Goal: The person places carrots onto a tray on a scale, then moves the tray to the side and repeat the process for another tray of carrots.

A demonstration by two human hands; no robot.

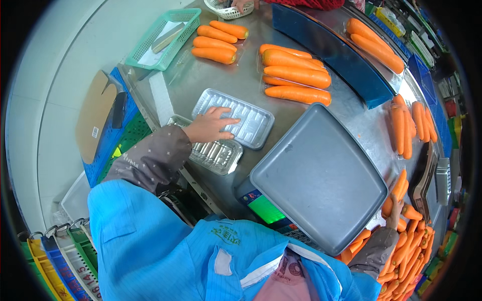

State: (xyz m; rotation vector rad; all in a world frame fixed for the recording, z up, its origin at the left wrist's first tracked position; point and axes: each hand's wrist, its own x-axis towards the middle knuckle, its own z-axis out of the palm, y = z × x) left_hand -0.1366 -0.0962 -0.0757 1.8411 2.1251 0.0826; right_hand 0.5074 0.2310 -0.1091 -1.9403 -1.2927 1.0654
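My left hand (212,125) lies with its fingers spread over a clear plastic tray (256,126), touching it. A second clear tray (218,154) sits partly beneath my left wrist, nearer my body. My right hand (394,212) is at the carrots (399,188) beside the scale, near the top of a large carrot pile (408,259); its fingers are partly hidden, so its grip is unclear. Between my hands stands a scale with a bare grey pan (320,177) and a lit green display (266,209).
Trays of carrots (297,75) and more carrots (216,41) lie towards the far side. A blue divider (331,52) crosses the metal table. A green basket (163,37) sits at the far left corner. Another person's hand (243,4) touches a white basket (228,13).
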